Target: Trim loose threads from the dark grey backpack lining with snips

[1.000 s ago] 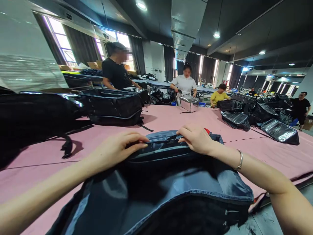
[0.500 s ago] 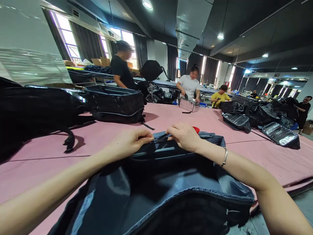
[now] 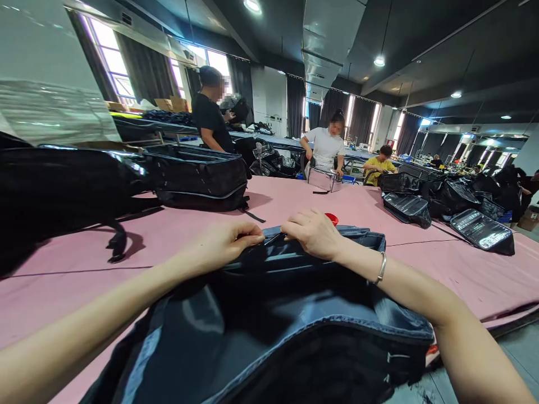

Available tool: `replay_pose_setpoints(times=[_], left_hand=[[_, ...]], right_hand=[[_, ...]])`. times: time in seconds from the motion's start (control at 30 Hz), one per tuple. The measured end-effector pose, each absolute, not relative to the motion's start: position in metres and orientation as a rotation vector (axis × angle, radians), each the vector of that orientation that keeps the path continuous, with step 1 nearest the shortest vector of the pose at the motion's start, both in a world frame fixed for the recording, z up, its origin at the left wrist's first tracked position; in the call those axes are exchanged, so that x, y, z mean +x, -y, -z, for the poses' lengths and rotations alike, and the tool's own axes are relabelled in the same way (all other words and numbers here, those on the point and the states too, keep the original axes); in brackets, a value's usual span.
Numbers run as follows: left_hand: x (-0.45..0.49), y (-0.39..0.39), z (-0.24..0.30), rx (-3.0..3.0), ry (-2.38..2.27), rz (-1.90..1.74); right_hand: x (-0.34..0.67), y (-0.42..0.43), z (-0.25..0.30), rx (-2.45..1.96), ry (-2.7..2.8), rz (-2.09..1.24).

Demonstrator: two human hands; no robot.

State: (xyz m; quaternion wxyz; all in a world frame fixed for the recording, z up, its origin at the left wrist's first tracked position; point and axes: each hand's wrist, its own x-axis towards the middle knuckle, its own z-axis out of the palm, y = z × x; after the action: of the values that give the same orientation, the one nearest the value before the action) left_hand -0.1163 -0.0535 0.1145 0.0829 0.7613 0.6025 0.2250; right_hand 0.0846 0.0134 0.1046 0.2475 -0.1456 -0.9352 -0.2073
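Observation:
A dark blue bag (image 3: 269,314) lies open in front of me on the pink table (image 3: 295,207). My left hand (image 3: 221,242) pinches the far rim of the bag, fingers pressed together on the fabric. My right hand (image 3: 314,233) is closed on the same rim just to the right, a thin bracelet on its wrist. The two hands are a short gap apart. A small red object (image 3: 331,217) sits on the table just behind my right hand.
Black bags (image 3: 197,177) lie at the left and more shiny black bags (image 3: 482,229) at the right. A silver box (image 3: 323,179) stands at the table's far edge. Several people work at the far side.
My right hand has slid left along the bag's far rim toward my left hand. My left hand's fingers have closed from loose to a pinch on the rim.

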Motion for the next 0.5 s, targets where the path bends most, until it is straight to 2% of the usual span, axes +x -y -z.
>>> replay_pose_setpoints(times=[0.1, 0.33, 0.5], left_hand=[[-0.114, 0.056, -0.116, 2.272, -1.809, -0.687], [-0.110, 0.055, -0.116, 2.356, -1.798, -0.671], [-0.078, 0.039, -0.113, 2.507, -1.656, -0.600]], right_hand=[[0.092, -0.012, -0.109, -0.440, 2.519, 0.396], [0.152, -0.028, -0.110, -0.769, 2.469, -0.291], [0.168, -0.049, -0.093, -0.976, 2.422, -0.430]])
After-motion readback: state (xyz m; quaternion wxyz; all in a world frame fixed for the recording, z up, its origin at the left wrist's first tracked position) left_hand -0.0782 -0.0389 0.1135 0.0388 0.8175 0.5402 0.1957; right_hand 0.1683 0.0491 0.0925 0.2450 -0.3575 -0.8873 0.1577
